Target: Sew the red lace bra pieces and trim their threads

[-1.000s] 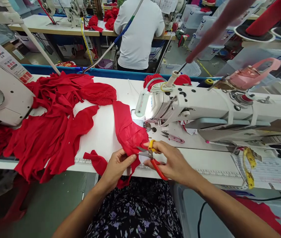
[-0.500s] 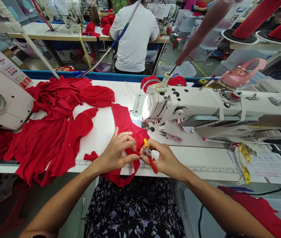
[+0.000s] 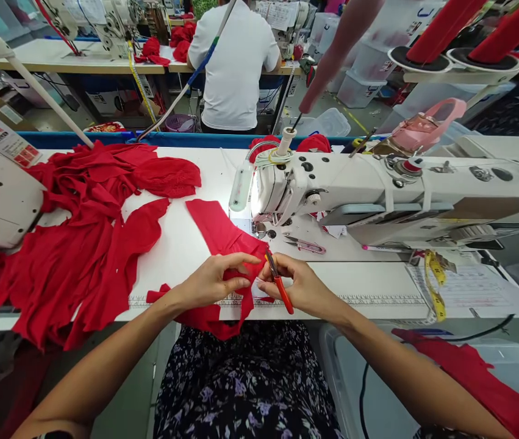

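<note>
My right hand is closed around small red-handled snips, whose dark metal end points up and left with a bit of yellow beside it. Its thumb and index finger come together near a small white piece, which I cannot make out clearly. Over the red fabric piece is my left hand, thumb and fingers apart with a gap between them. That fabric runs from beside the sewing machine's needle area down past both hands, and part of it hangs over the table's front edge.
A white sewing machine stands to the right, with thread clippers lying beside its needle area. A heap of red fabric covers the left side. A yellow tape measure hangs at the right. A person in a white shirt sits ahead.
My left hand's thumb and fingers have drawn slightly away from my right hand. The snips have turned a little in my right hand. The camera view has shifted right.
</note>
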`<act>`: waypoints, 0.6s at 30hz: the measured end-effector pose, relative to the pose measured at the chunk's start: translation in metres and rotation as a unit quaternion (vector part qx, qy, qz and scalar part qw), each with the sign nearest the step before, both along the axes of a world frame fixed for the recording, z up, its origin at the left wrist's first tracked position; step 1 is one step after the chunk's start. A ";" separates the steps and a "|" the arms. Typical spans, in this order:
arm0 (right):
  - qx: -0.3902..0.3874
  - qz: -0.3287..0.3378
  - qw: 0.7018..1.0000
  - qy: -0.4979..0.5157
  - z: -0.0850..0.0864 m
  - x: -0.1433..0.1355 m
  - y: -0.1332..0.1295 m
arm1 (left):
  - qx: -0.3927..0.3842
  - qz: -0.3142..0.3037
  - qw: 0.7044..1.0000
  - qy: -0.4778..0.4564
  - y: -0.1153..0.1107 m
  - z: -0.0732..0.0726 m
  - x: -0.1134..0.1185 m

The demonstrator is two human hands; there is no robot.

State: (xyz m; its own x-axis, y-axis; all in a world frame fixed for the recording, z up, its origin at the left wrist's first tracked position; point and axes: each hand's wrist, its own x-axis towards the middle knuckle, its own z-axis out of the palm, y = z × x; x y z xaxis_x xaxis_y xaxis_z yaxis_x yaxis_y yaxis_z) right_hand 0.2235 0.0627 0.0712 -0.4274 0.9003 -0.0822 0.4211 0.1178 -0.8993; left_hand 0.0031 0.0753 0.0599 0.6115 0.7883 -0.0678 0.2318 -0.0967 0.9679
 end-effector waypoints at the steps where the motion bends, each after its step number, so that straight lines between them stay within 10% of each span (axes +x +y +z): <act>1: -0.004 0.007 1.000 -0.001 0.000 0.000 0.001 | -0.018 -0.002 1.000 -0.006 0.000 -0.001 0.000; 18: 0.168 0.141 0.917 -0.335 0.012 0.059 0.010 | -0.012 0.041 0.999 0.004 0.000 0.000 -0.002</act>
